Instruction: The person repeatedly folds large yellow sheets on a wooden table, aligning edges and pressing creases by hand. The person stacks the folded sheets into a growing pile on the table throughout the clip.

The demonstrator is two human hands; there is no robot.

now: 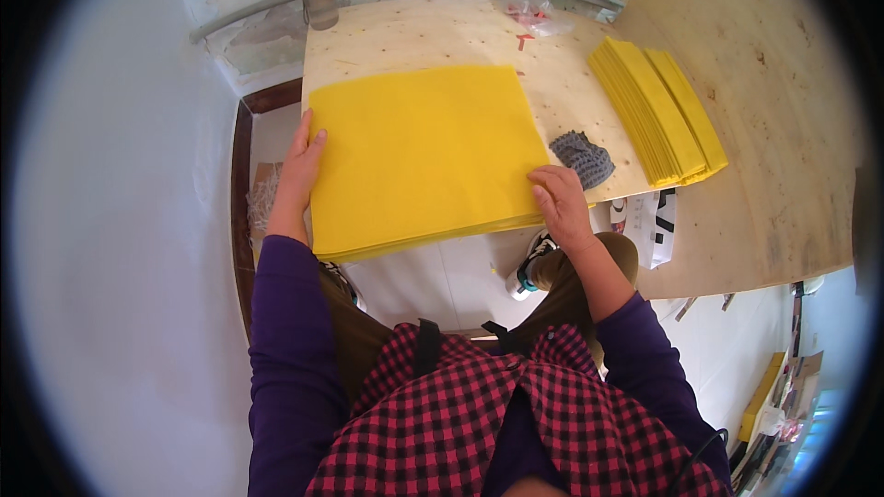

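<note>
The head-worn left fisheye camera looks steeply down from above the person's checked garment (414,423), facing forward over the bench (442,37). The view is near yet wide, straight edges bowing toward its dark, round rim.

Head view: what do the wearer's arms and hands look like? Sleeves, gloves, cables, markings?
Left hand and right hand: no gloves, watch or rings visible. Plain dark purple sleeves end on the forearms, with no markings that I can make out. A red-and-black checked garment covers the torso. Thin dark cord near the right upper arm.
</note>
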